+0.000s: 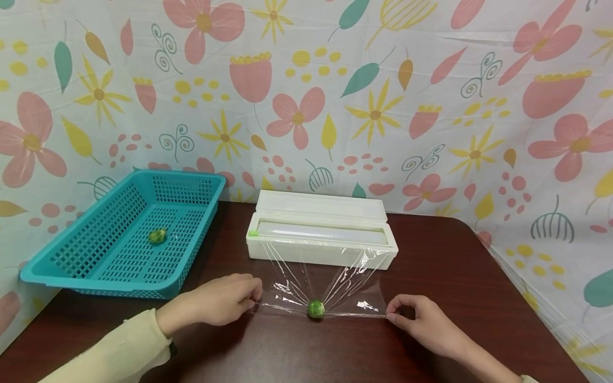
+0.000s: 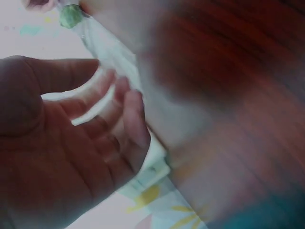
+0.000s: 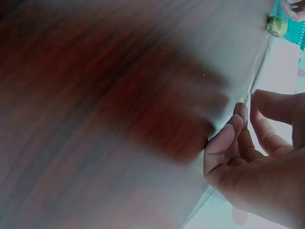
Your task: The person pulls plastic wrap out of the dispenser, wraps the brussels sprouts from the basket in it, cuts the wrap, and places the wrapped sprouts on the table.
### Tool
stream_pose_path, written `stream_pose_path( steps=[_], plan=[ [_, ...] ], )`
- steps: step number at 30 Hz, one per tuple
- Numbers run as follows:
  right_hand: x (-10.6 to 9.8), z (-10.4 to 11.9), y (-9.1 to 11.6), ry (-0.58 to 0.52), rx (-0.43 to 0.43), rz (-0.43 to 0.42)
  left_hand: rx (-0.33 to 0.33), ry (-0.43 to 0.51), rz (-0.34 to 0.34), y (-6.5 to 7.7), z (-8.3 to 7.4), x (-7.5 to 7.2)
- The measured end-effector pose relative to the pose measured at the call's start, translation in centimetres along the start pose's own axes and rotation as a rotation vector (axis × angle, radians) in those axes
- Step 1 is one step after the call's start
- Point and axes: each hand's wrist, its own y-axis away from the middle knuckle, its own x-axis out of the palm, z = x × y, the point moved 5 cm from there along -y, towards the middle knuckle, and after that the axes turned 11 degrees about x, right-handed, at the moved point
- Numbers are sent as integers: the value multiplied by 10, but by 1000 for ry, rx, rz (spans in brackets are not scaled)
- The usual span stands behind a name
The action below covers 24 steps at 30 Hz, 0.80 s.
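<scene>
A sheet of clear cling film point(image 1: 366, 290) stretches forward from a white cling film box point(image 1: 322, 256), with creases fanning between the box and a green Brussels sprout point(image 1: 315, 309). That sprout sits midway along the film's front edge. My left hand point(image 1: 222, 299) pinches the film's left front corner between thumb and fingers. At the opposite corner, my right hand point(image 1: 425, 325) pinches the film with thumb and forefinger. The right wrist view shows the film edge running from the right fingertips point(image 3: 257, 93) toward the sprout point(image 3: 276, 26).
A turquoise plastic basket point(image 1: 191, 242) stands at the left, with another Brussels sprout point(image 1: 157, 236) inside. The box's white lid point(image 1: 322, 205) is raised behind its film roll point(image 1: 322, 233). A flowered cloth point(image 1: 306, 96) hangs behind the dark wooden table point(image 1: 431, 250).
</scene>
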Motion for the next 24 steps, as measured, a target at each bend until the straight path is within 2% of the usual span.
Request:
stream_pose_path(
  steps=[4, 9, 14, 19, 24],
  plan=[
    [0, 0, -1, -1, 20, 11, -29, 22, -41, -4, -7, -3],
    [0, 6, 0, -12, 5, -20, -1, 82, -47, -9, -10, -6],
    [5, 19, 3, -19, -142, -24, -8, 137, -53, -8, -3, -6],
    [12, 28, 2, 57, -286, -41, 21, 180, -104, -10, 1, -7],
    [12, 30, -3, 8, -317, -46, 26, 220, -135, -11, 3, -9]
  ],
)
